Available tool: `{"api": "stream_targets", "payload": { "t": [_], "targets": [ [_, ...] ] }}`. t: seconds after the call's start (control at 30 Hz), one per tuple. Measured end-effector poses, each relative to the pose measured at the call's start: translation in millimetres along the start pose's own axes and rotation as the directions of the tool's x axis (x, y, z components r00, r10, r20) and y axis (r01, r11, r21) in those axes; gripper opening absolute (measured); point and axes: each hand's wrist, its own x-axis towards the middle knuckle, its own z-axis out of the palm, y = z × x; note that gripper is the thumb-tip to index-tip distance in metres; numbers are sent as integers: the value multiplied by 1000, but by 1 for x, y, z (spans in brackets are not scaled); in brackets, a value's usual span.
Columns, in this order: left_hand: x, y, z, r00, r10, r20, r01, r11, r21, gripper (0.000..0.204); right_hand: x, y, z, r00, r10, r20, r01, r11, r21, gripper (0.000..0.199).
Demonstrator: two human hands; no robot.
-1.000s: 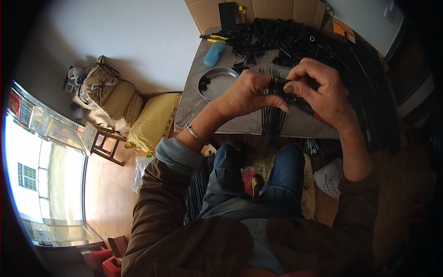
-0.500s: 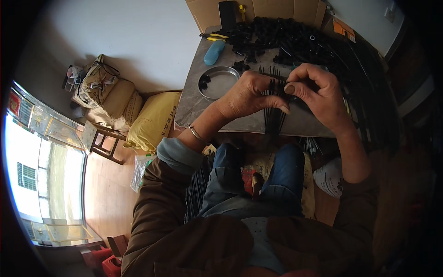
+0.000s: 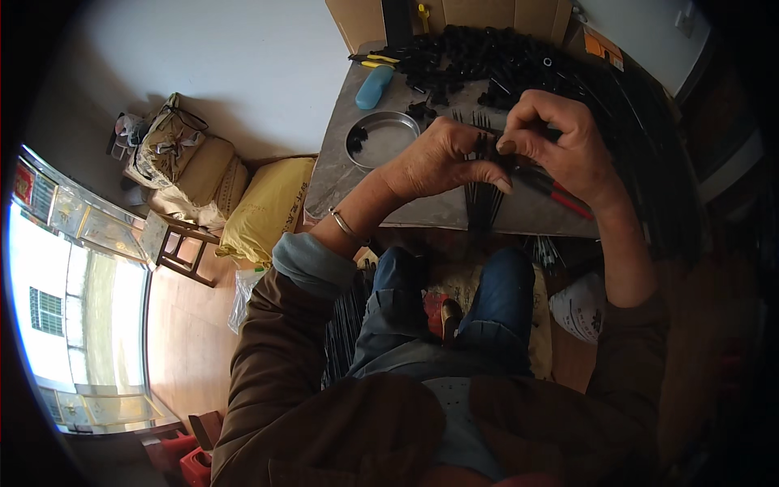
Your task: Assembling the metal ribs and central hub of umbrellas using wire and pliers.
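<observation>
Over the near edge of the table, my left hand [image 3: 434, 166] is closed round a bundle of thin black rods [image 3: 484, 207]. Their narrow tips stick up above the fingers and the lower ends hang below the thumb. My right hand [image 3: 564, 142] is beside it, thumb and forefinger pinched together close to the rods. What lies in that pinch, if anything, is too small and dark to make out. Below the right hand lies a tool with red handles [image 3: 572, 203]. A round metal dish [image 3: 393, 144] holding a few small black pieces sits left of the bundle.
A heap of small black parts [image 3: 487, 65] covers the back of the grey table [image 3: 333, 174]. Long black rods [image 3: 649, 154] lie along the right. A light-blue case [image 3: 374, 88] and yellow-handled pliers [image 3: 378, 62] are at the back left. Yellow sacks [image 3: 272, 207] stand beyond the table's left side.
The right hand has shifted slightly up, and the red handles below it have come into sight. My left hand keeps its hold on the rods. The whole view has tilted a little.
</observation>
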Motion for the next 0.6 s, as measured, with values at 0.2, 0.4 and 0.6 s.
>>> {"api": "stream_targets", "payload": {
  "t": [0.2,0.4,0.6],
  "targets": [
    [2,-2,-1,997,-54,56,50,996,74,32,-1,4,-1,999,-32,23,35,989,-147,18],
    [2,-13,14,992,73,-107,-72,997,11,24,13,2,17,964,-265,-15,241,898,-368,27],
    [-25,-20,51,975,-195,-110,183,977,-107,39,11,15,25,965,-257,-51,211,880,-425,17]
  ]
}}
